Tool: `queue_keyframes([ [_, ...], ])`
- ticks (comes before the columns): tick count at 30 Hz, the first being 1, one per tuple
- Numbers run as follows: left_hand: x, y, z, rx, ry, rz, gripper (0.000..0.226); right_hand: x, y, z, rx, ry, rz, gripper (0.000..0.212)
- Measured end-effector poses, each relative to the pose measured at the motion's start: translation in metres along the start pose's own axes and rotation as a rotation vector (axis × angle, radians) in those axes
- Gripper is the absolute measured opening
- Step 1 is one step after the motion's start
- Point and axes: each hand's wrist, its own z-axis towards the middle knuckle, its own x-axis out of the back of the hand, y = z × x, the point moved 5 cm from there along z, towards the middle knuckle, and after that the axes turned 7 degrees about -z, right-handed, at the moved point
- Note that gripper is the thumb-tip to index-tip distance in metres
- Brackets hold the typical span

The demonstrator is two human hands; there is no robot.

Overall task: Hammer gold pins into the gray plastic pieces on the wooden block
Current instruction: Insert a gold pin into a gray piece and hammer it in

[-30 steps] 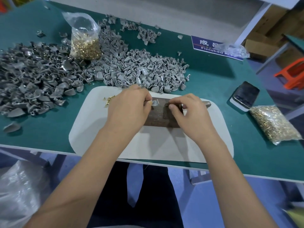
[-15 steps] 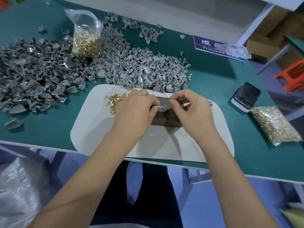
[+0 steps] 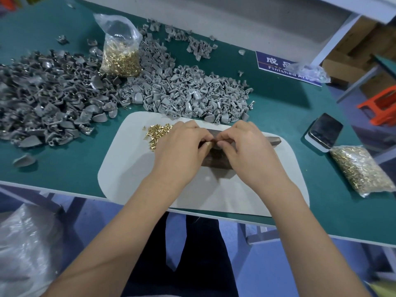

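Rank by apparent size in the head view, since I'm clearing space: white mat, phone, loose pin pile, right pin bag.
1. White mat
2. Right pin bag
3. Phone
4. Loose pin pile
The phone and pin pile look close.

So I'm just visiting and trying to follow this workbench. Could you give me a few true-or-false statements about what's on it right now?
1. Both hands, left hand and right hand, meet over the wooden block. True.
2. The loose gold pins lie on the white mat. True.
3. The phone sits left of the mat. False: it sits right of it.
4. The right hand grips a hammer. False: no hammer shows.
5. A bag of pins stands among the gray pieces. True.
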Motion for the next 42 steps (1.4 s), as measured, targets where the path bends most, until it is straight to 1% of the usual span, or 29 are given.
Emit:
queue_keyframes([
  [5, 0.0, -0.002, 0.002, -0.001, -0.017, -0.018, 0.015, 0.003, -0.013, 0.006, 0.001, -0.051, -0.196, 0.017],
  [10, 0.0, -0.006, 0.001, -0.001, 0.014, -0.023, 0.012, 0.002, -0.006, 0.011, -0.017, -0.037, -0.131, 0.012],
  [11, 0.0, -0.007, 0.001, 0.004, 0.017, -0.025, 0.011, 0.0, -0.002, 0.01, -0.012, -0.023, -0.069, 0.011],
  [12, 0.0, -0.007, 0.001, 0.01, 0.019, -0.03, 0.01, -0.002, 0.002, 0.009, -0.029, -0.009, 0.043, 0.01],
  [15, 0.0, -0.007, 0.003, 0.017, 0.004, -0.056, 0.009, -0.009, 0.017, 0.005, -0.159, 0.001, 0.381, 0.01],
  [17, 0.0, -0.007, 0.003, 0.022, 0.0, -0.06, 0.008, -0.011, 0.022, 0.004, -0.203, 0.018, 0.458, 0.009],
  [19, -0.001, -0.008, 0.003, 0.028, -0.002, -0.055, 0.008, -0.01, 0.021, 0.005, -0.195, 0.028, 0.437, 0.009],
  [20, -0.001, -0.008, 0.003, 0.029, -0.002, -0.053, 0.009, -0.008, 0.019, 0.006, -0.175, 0.027, 0.387, 0.009],
  [23, -0.001, -0.009, 0.002, 0.023, 0.007, -0.05, 0.008, 0.0, 0.007, 0.008, -0.06, 0.016, 0.157, 0.006],
  [25, -0.001, -0.009, 0.003, 0.017, 0.005, -0.047, 0.008, 0.003, -0.003, 0.011, 0.009, -0.013, 0.028, 0.009],
  [28, -0.001, -0.008, 0.003, -0.012, -0.006, -0.05, 0.006, 0.003, -0.011, 0.018, 0.048, -0.08, -0.115, 0.014],
  [31, -0.001, -0.008, 0.003, -0.014, -0.007, -0.054, 0.006, 0.003, -0.009, 0.021, 0.034, -0.105, -0.078, 0.014],
  [36, -0.002, -0.01, 0.003, 0.021, 0.003, -0.053, 0.008, 0.002, 0.005, 0.009, -0.058, -0.01, 0.16, 0.011],
  [39, -0.002, -0.007, 0.002, 0.016, 0.001, -0.044, 0.008, -0.003, 0.01, 0.004, -0.047, 0.019, 0.183, 0.011],
  [42, -0.001, -0.008, 0.004, 0.018, -0.004, -0.041, 0.008, -0.004, 0.013, 0.012, -0.043, -0.009, 0.156, 0.012],
])
